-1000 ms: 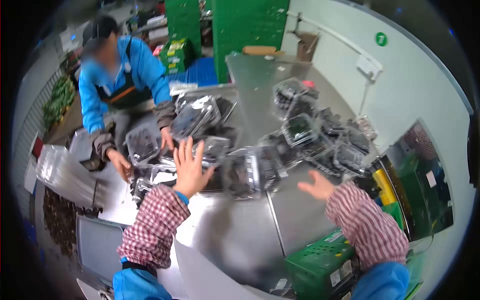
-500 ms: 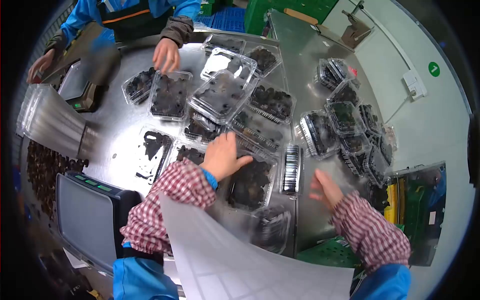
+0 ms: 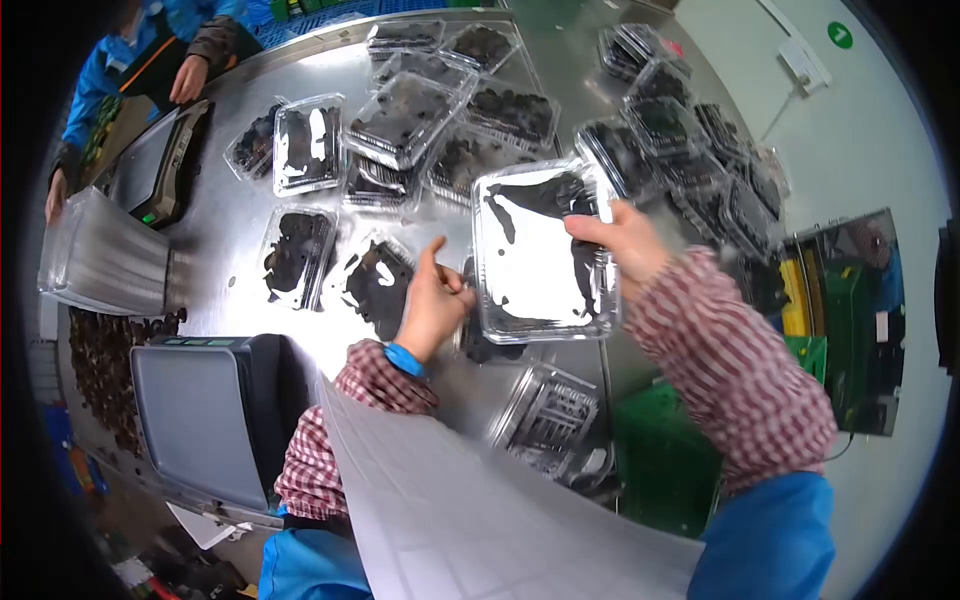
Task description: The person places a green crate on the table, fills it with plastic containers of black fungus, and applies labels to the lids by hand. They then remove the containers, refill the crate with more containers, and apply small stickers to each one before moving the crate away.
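My right hand (image 3: 632, 245) grips the right side of a closed clear plastic clamshell box (image 3: 535, 255), its thumb on the lid. Glare covers much of that lid, and dark pieces show beneath; I cannot make out their kind. My left hand (image 3: 435, 305) is just left of the box, holding nothing, with one finger raised and the others partly bent. Beside it lies another filled clamshell box (image 3: 378, 285), and a dark one is partly hidden behind the held box. Below them, a clear plastic box (image 3: 550, 415) rests near the table's front edge.
Filled boxes (image 3: 405, 115) crowd the far table, with a heap of others (image 3: 690, 150) at the right. Stacked clear trays (image 3: 105, 250), a grey-topped scale (image 3: 190, 415) and loose dark pieces (image 3: 105, 370) are at left. A co-worker's hand (image 3: 188, 78) is beyond.
My right hand has moved inward and now holds a clamshell box raised off the table. My left hand has shifted slightly left and down. The co-worker's hand has drawn back from the boxes.
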Tool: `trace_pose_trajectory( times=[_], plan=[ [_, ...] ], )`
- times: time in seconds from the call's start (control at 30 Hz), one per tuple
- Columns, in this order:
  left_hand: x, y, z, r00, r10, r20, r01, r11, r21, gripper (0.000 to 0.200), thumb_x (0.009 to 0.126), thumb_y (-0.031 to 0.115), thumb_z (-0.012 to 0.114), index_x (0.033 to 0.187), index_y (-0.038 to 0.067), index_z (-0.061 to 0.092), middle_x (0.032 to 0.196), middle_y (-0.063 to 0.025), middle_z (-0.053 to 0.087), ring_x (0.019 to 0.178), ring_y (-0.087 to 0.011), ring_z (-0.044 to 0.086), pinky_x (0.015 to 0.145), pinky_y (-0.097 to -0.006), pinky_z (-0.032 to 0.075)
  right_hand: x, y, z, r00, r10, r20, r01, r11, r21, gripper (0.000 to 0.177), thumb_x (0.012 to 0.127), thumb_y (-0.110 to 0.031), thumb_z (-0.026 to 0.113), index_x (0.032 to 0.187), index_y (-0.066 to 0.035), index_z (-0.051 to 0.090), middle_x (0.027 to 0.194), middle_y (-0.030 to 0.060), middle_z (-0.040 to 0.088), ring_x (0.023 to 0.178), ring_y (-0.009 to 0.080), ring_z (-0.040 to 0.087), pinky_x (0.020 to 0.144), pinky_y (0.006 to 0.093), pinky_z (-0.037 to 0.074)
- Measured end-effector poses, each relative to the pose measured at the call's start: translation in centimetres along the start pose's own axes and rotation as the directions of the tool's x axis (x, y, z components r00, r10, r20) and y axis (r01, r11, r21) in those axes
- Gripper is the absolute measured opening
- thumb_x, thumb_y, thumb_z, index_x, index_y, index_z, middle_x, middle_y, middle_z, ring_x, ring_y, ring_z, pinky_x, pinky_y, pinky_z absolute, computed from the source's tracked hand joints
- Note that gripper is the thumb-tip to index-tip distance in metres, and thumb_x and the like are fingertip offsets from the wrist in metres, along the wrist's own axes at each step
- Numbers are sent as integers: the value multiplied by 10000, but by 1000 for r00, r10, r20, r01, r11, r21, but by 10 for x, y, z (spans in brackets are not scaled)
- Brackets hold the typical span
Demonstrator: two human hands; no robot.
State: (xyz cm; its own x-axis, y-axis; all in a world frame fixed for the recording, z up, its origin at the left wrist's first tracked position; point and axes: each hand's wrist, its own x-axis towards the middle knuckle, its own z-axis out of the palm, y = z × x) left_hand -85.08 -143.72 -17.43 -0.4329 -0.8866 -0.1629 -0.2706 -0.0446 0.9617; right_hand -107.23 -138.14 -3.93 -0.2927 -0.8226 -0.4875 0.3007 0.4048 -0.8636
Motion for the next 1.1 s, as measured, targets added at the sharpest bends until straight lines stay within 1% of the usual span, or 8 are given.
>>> trace_pose_trajectory(
  times=[0.1,0.27,0.47,0.63,0.77,0.83,1.0,1.1],
  plan=[
    [-22,32,-31,963,-253,91,268,879,-395,643,728,-112,575,1307,-48,305,895,-73,486,781,-190,564,675,-286,539,-98,-23,3,986,-166,30,164,985,49,472,742,-63,690,1125,43,434,1044,154,577,941,211,587,845,354,479],
    [-66,15,-17,985,-16,172,-39,948,316,833,733,354,705,1319,-78,299,1264,-292,416,1132,-450,438,977,-433,361,-199,82,-4,958,17,-287,101,916,389,520,736,29,604,1225,-13,433,1062,119,583,947,246,590,855,365,485],
    [-38,-11,-100,774,544,-325,-130,638,759,589,739,230,663,1229,3,427,1183,-205,461,1082,-367,423,870,-473,357,-224,145,11,910,-94,-404,228,926,299,538,781,51,565,1281,10,372,1157,127,532,1026,225,545,877,343,456],
    [-31,-20,-136,958,-213,-190,274,499,822,687,794,543,563,1103,-67,500,871,-194,605,781,-376,601,718,-466,488,-169,79,13,972,-227,-64,232,967,103,528,805,-80,617,1262,60,393,1192,147,515,1066,211,521,934,327,407],
    [-47,-39,-92,838,-521,-164,529,848,6,413,750,360,717,845,17,508,746,-102,591,685,-165,590,592,-324,477,-47,108,2,973,-230,26,192,738,-646,626,735,-140,724,1248,56,423,1183,146,540,1042,204,537,947,333,385],
    [-45,-27,-81,846,-516,-138,462,836,-296,347,743,278,729,822,39,489,720,-68,570,655,-144,568,570,-303,454,-33,79,0,960,259,109,-180,866,-467,596,719,-165,744,1206,41,468,1136,136,574,1034,201,547,932,321,393],
    [-86,35,-124,926,-377,0,295,725,-622,372,754,15,616,1073,43,426,998,-85,550,880,-169,562,716,-336,475,-27,110,-25,976,196,-96,-215,783,-583,656,718,-135,746,1258,31,413,1228,146,504,1143,220,471,978,335,352],
    [-126,40,-100,872,-346,347,487,536,-689,440,794,1,570,1212,23,434,1106,-86,563,937,-197,582,827,-351,492,-40,128,-22,968,155,195,-133,984,-123,730,730,-178,740,1305,42,347,1294,159,440,1191,229,425,1010,337,316]
  ],
)
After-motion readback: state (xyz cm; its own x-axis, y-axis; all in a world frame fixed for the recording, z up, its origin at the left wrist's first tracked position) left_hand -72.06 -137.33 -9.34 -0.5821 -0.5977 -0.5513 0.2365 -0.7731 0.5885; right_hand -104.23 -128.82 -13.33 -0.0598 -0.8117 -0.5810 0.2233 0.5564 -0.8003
